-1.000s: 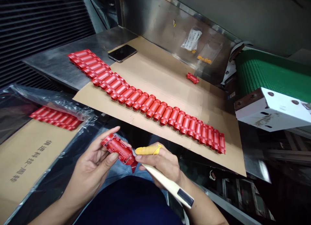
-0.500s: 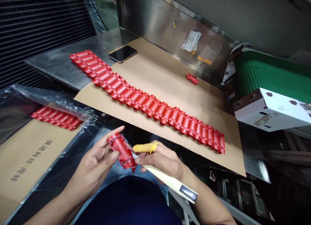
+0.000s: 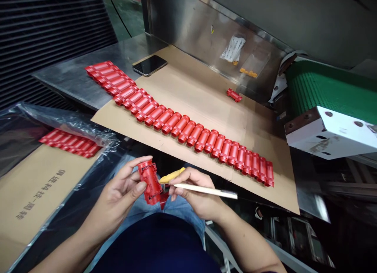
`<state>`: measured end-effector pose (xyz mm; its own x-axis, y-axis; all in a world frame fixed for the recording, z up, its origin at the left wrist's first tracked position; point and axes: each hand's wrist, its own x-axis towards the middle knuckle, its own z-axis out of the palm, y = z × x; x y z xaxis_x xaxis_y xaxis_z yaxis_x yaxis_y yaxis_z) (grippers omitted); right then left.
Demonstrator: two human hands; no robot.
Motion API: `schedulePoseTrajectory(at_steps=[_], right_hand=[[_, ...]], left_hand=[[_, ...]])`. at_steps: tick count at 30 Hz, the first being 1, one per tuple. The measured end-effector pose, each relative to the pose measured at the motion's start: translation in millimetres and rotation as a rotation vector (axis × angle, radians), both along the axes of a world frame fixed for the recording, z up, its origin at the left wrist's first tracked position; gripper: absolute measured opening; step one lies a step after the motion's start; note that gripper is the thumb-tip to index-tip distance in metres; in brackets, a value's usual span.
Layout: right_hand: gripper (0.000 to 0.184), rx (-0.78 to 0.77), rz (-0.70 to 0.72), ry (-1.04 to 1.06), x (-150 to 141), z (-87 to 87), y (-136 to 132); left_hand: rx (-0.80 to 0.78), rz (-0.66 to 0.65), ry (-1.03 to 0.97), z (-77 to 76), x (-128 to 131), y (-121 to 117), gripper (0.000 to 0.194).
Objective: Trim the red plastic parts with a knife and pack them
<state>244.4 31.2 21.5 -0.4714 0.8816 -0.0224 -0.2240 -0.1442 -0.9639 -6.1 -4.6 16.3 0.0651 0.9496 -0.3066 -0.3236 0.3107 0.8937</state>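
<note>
Over my lap, my left hand (image 3: 123, 188) closes its fingers and thumb around a red plastic housing (image 3: 151, 182), held nearly upright with its cut-out, recessed side showing. My right hand (image 3: 196, 192), with a yellow finger cot (image 3: 172, 175) on the index finger, grips a slim knife with a cream handle (image 3: 203, 189). Its tip is at the right edge of the housing; the blade is mostly hidden by the fingers. Beyond my hands, a long curved row of similar red housings (image 3: 191, 132) lies side by side on a cardboard sheet (image 3: 203, 96) and the metal table.
A phone (image 3: 150, 65) lies at the cardboard's back left. One separate red part (image 3: 234, 95) sits further right. Small plastic bags (image 3: 234, 49) hang on the metal back panel. At right stands a green conveyor belt (image 3: 332, 88); at left, a carton (image 3: 38, 190) with more red parts.
The knife handle has swung up from a downward slant to nearly level as my right hand turned. My left hand has tipped the housing more upright and moved it slightly right.
</note>
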Motion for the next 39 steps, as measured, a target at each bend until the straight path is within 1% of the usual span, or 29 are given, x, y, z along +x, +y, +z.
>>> schedulePoseTrajectory(at_steps=[1,2,4,5,6,7,8,9,10,11,12,14,15,16,17,19,21,25,28,31,34,36,39], right_hand=[[0.032,-0.105,0.001,0.058,-1.8,-2.9,0.2],[0.035,-0.174,0.002,0.109,-3.4,-6.1,0.5],[0.035,-0.242,-0.005,0.212,-6.0,-13.5,0.3],[0.035,-0.269,0.007,0.274,-6.9,-17.2,-0.7],[0.035,-0.295,0.049,0.349,-7.4,-20.5,-2.5],[0.037,-0.309,0.134,0.429,-7.6,-22.8,-5.1],[0.042,-0.297,0.257,0.501,-7.2,-23.8,-8.2],[0.046,-0.248,0.38,0.55,-6.4,-23.1,-11.5],[0.048,-0.161,0.453,0.557,-5.2,-20.8,-14.7],[0.046,-0.035,0.442,0.505,-3.6,-16.9,-17.3],[0.039,0.122,0.348,0.392,-2.0,-11.9,-19.2],[0.019,0.46,0.02,0.066,0.6,-1.7,-20.6],[0.021,0.618,-0.126,-0.088,1.3,2.3,-20.3],[0.029,0.756,-0.214,-0.209,1.5,5.0,-19.8],[0.035,0.863,-0.253,-0.29,1.2,6.3,-19.3],[0.043,0.975,-0.257,-0.379,-0.3,5.8,-18.6],[0.046,1.004,-0.213,-0.451,-1.6,3.7,-18.7],[0.036,1.019,-0.147,-0.49,-3.1,3.5,-17.5],[0.033,1.027,-0.143,-0.469,-4.9,6.7,-15.4],[0.031,1.028,-0.15,-0.462,-6.7,10.3,-14.4],[0.032,1.067,-0.171,-0.496,-5.0,13.6,-15.5],[0.036,1.089,-0.206,-0.528,-1.5,15.3,-16.8],[0.039,1.014,-0.345,-0.492,3.4,17.4,-17.9]], left_hand=[[0.035,-0.008,0.049,-3.4,-3.0,0.0,0.065],[0.067,-0.012,0.1,-6.3,-5.4,-0.3,0.066],[0.12,-0.01,0.188,-10.0,-8.0,-1.3,0.066],[0.143,-0.005,0.22,-10.9,-8.2,-2.1,0.066],[0.159,-0.006,0.244,-11.3,-7.7,-2.9,0.066],[0.171,-0.005,0.265,-11.3,-6.9,-3.6,0.067],[0.181,0.001,0.283,-10.9,-5.8,-4.3,0.068],[0.186,0.008,0.298,-10.2,-4.7,-4.8,0.069],[0.195,0.021,0.311,-9.2,-3.9,-5.1,0.072],[0.206,0.036,0.323,-8.0,-3.3,-5.4,0.074],[0.22,0.052,0.333,-6.7,-3.1,-5.7,0.074],[0.256,0.071,0.356,-4.1,-3.5,-6.3,0.066],[0.276,0.068,0.37,-2.6,-3.8,-6.8,0.06],[0.295,0.063,0.386,-1.1,-3.8,-7.4,0.052],[0.305,0.062,0.399,0.6,-3.3,-8.1,0.046],[0.297,0.088,0.407,5.0,-0.3,-9.8,0.04],[0.257,0.135,0.39,10.6,4.7,-11.4,0.037],[0.204,0.173,0.366,20.4,12.7,-12.6,0.033],[0.209,0.185,0.38,21.9,13.7,-13.0,0.033],[0.236,0.188,0.383,19.4,13.3,-14.4,0.032],[0.233,0.203,0.372,17.1,12.7,-16.0,0.031],[0.218,0.229,0.381,17.1,11.7,-16.1,0.032],[0.16,0.225,0.341,18.5,10.2,-14.4,0.043]])
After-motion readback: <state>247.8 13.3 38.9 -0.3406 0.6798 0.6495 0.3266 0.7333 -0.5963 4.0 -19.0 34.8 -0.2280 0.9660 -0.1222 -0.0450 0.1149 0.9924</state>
